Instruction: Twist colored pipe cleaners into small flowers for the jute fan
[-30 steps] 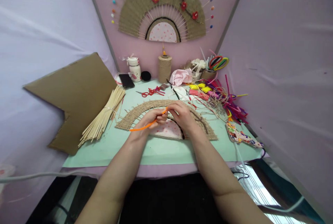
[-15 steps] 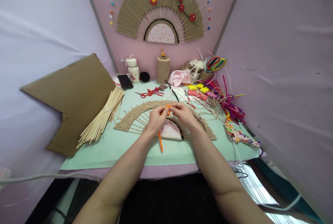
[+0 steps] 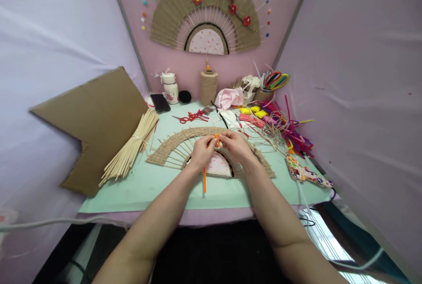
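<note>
An orange pipe cleaner [image 3: 205, 180] is pinched between my two hands, its upper end bent at the fingertips and its long tail hanging below my left palm. My left hand [image 3: 203, 150] is closed on it, thumb against fingers. Close beside it, my right hand [image 3: 236, 145] pinches the bent end. Both hands are over a fan [image 3: 171, 145] of sticks woven with jute twine, lying flat on the table. Its pink-dotted half-round centre [image 3: 217, 164], edged in black, is partly hidden by my hands.
Left are a bundle of thin sticks [image 3: 132, 147] and a cardboard sheet [image 3: 92, 112]. Red scissors [image 3: 183, 120], a twine spool [image 3: 209, 88] and a bottle [image 3: 170, 88] stand or lie behind. Right are pipe cleaners [image 3: 298, 136] and a cloth-covered glue gun [image 3: 306, 173]. A finished fan [image 3: 171, 16] hangs on the wall.
My hands have shifted slightly right, still working the pipe cleaner's bent end. Its hanging tail now points more straight down. The whole view has moved a little.
</note>
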A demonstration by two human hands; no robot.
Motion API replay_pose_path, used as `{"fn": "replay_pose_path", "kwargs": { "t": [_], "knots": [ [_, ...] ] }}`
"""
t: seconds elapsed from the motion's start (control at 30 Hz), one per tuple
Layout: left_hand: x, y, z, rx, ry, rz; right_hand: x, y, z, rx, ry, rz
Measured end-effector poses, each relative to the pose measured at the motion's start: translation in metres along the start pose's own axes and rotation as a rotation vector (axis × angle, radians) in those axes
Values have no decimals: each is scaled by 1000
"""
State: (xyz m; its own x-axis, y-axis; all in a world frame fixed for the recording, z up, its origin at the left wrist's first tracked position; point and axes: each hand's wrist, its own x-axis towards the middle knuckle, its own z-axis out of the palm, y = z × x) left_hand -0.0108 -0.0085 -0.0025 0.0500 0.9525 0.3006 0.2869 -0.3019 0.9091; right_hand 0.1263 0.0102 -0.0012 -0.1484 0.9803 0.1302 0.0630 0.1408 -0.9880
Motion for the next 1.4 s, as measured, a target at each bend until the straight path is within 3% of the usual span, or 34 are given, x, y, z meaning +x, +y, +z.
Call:
{"fn": "replay_pose_path", "kwargs": {
  "t": [0.07,0.2,0.4,0.77,1.0,1.2,1.4],
  "knots": [
    [-1,1,0,9,26,38,-1,-2,2,-27,67,-59],
    [0,1,0,-91,39,-30,-7,-10,9,-186,205,-195],
    [7,-3,-6,-249,104,-80,-10,-14,11,-326,209,-245],
    [1,-3,4,-276,215,-31,-8,-9,20,35,192,-114],
    [5,4,-3,-542,94,-234,-8,-13,15,-60,180,-115],
    [7,4,-10,-457,-13,-277,-9,-11,11,-130,116,-138],
    [11,1,-12,-478,48,-288,-6,-11,9,-65,141,-90]
  ]
}}
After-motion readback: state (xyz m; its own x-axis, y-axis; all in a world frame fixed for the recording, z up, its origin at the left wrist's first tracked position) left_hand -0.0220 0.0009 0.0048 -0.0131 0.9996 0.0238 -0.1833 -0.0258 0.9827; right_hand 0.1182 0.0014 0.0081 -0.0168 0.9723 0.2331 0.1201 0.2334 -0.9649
